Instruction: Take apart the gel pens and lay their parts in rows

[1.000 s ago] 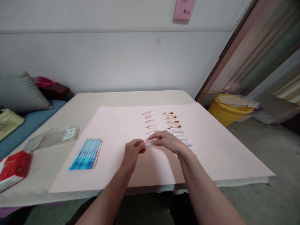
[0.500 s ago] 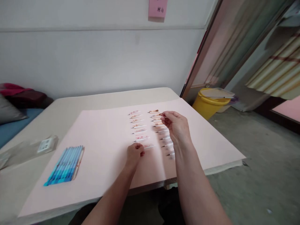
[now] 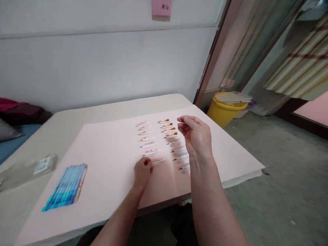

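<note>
Two columns of slim pens lie on the pink sheet (image 3: 107, 184), dark tips pointing left. My left hand (image 3: 142, 172) rests at the near end of the left column, thumb and fingers pinched on the tip end of the nearest pen (image 3: 158, 160); its tip is hidden. Raised beside the right column is my right hand (image 3: 196, 131), its fingers curled and pinched together, with nothing visible in them. Brown-ended pens (image 3: 170, 130) lie just left of it. Its wrist and forearm partly cover the nearer, clear-bodied pens (image 3: 179, 149) in that column.
A row of blue pens (image 3: 65, 186) with a pale one at its right side lies at the sheet's left. Beyond it is a clear plastic bag (image 3: 28, 171) with a white label. A yellow bin (image 3: 222, 111) stands on the floor past the table's right side.
My right hand has moved right and slightly up, away from the brown-ended pens, uncovering more of them. My left hand stays at the nearest left pen. The whole view has shifted slightly.
</note>
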`<state>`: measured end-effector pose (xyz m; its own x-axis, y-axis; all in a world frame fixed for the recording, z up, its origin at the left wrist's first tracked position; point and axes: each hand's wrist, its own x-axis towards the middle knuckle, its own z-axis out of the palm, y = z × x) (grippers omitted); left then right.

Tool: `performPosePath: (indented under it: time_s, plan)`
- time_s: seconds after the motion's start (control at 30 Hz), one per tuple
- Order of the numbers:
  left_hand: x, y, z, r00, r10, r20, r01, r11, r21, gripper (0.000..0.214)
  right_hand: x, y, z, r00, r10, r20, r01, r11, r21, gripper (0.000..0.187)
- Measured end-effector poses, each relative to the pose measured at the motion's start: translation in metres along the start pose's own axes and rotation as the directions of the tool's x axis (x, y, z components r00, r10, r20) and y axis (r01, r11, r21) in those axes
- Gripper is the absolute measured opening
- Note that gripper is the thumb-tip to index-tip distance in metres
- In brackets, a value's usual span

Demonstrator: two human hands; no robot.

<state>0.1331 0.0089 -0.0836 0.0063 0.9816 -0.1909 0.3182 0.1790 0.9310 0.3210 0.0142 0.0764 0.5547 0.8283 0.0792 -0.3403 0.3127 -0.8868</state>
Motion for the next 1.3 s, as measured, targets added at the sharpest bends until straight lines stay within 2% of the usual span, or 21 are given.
performPosePath:
  time_s: [0.37,0.6,0.77,0.9,1.0,1.13,1.3]
  plan:
    - [0.0,-0.004,-0.004,0.998,0.043,-0.043,-0.039,0.995,0.091,0.021,0.001,0.007,0.001,1.0,-0.009,-0.002,0.009,1.0,0.006,0.009]
    - [-0.003,0.0,-0.012,1.0,0.008,-0.016,-0.007,0.993,0.117,0.021,-0.001,0.009,0.001,1.0,-0.021,0.002,0.021,1.0,0.008,0.009]
    - [-0.005,0.004,-0.017,0.996,0.095,0.0,-0.091,0.962,0.259,0.016,-0.002,0.011,0.001,0.999,-0.036,0.015,0.036,0.999,-0.014,0.01]
    - [-0.009,0.008,-0.018,0.982,0.186,0.035,-0.184,0.897,0.403,0.024,-0.002,0.011,0.004,1.0,-0.03,0.01,0.03,0.999,-0.011,0.01]
    - [-0.011,0.013,-0.02,0.974,0.222,0.049,-0.221,0.875,0.431,0.028,-0.002,0.008,0.004,0.999,-0.04,-0.012,0.04,0.999,0.012,0.008]
    - [-0.01,0.022,-0.033,0.969,0.24,0.057,-0.239,0.853,0.463,0.025,-0.001,-0.001,0.0,0.991,-0.117,-0.057,0.12,0.991,0.056,0.005]
    - [-0.007,0.023,-0.071,0.967,0.254,0.031,-0.226,0.789,0.571,0.024,0.002,-0.006,-0.007,0.98,-0.158,-0.123,0.17,0.981,0.089,0.002]
